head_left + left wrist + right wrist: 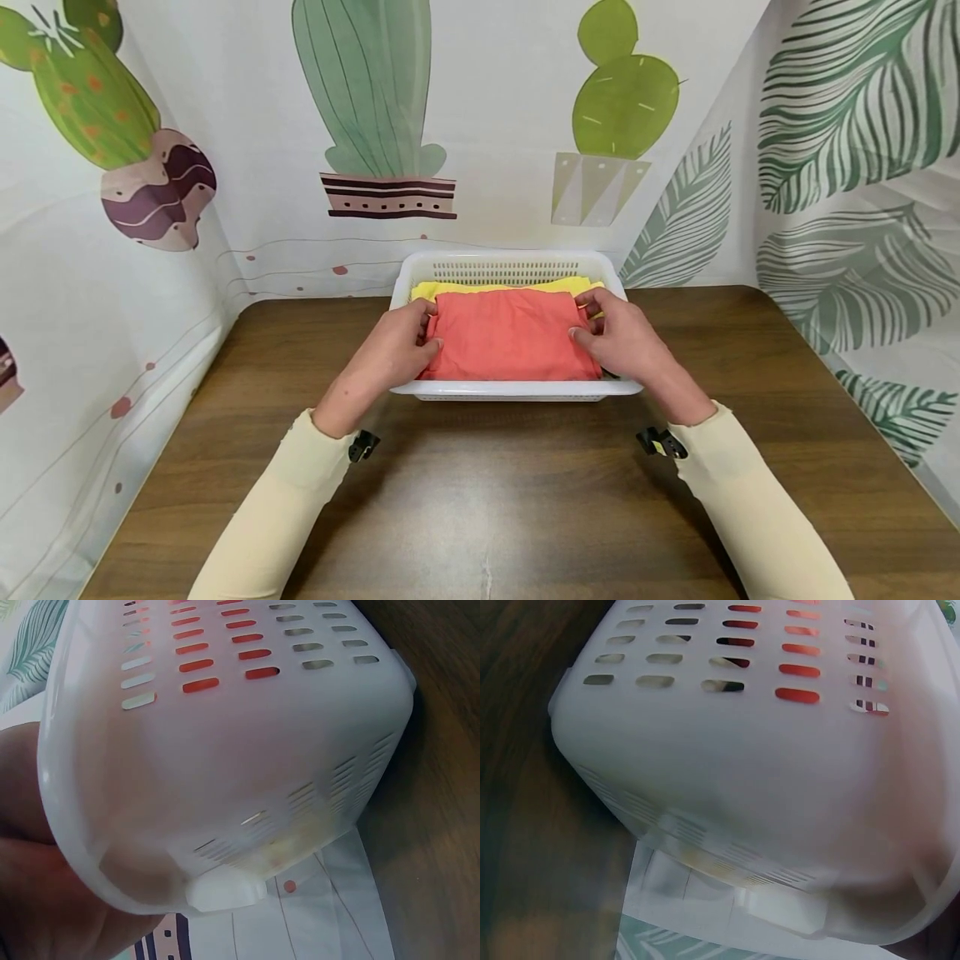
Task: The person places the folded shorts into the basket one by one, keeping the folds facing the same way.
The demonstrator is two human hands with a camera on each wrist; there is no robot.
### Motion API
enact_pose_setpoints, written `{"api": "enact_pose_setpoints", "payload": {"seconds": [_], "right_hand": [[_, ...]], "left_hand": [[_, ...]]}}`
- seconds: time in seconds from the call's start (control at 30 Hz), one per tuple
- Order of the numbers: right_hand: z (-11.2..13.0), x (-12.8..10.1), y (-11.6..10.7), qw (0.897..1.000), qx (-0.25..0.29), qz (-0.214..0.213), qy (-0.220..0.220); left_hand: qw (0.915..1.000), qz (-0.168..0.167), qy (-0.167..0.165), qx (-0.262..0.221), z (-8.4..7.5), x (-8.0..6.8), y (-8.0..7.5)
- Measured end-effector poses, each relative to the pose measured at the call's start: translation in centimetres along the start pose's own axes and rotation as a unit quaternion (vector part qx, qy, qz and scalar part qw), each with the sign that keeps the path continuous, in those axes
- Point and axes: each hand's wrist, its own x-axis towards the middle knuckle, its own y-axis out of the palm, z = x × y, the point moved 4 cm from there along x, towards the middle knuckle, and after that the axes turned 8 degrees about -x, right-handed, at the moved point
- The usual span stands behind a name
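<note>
Head view shows a folded coral-red cloth (510, 333) lying in the white slotted basket (517, 388) on top of a yellow cloth (450, 289). Left hand (392, 350) grips the red cloth's left edge with curled fingers; right hand (626, 342) grips its right edge likewise.

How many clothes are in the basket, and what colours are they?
Coral-red folded cloth: 1
Yellow folded cloth: 1
Total: 2 cloths showing in the white basket; any others underneath are hidden.
The left hand and right hand hold the red one at its sides.
</note>
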Motion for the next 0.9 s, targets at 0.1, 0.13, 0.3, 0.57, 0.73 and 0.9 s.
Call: {"api": "enact_pose_setpoints", "payload": {"seconds": [0.1, 0.13, 0.3, 0.57, 0.73, 0.9], "right_hand": [[0.13, -0.02, 0.0, 1.0, -0.007, -0.005, 0.002], [0.19, -0.03, 0.0, 1.0, -0.009, -0.006, 0.003], [0.37, -0.08, -0.05, 1.0, -0.021, -0.011, 0.004], [0.53, -0.18, -0.2, 0.999, -0.034, -0.025, -0.009], [0.6, -0.28, -0.3, 0.998, -0.042, -0.034, -0.018], [0.66, -0.37, -0.36, 0.998, -0.044, -0.037, -0.017]], "left_hand": [[1.0, -0.004, 0.003, 0.005, 0.03, -0.03, 0.08], [0.9999, -0.005, 0.005, 0.007, 0.02, -0.04, 0.09], [0.9997, -0.014, 0.014, 0.012, -0.03, 0.03, 0.02], [0.9996, -0.02, 0.017, 0.014, -0.07, 0.11, 0.09], [0.9992, -0.029, 0.026, 0.013, -0.16, -0.09, 0.13], [0.9987, -0.035, 0.034, 0.013, -0.23, -0.27, 0.15]]}}
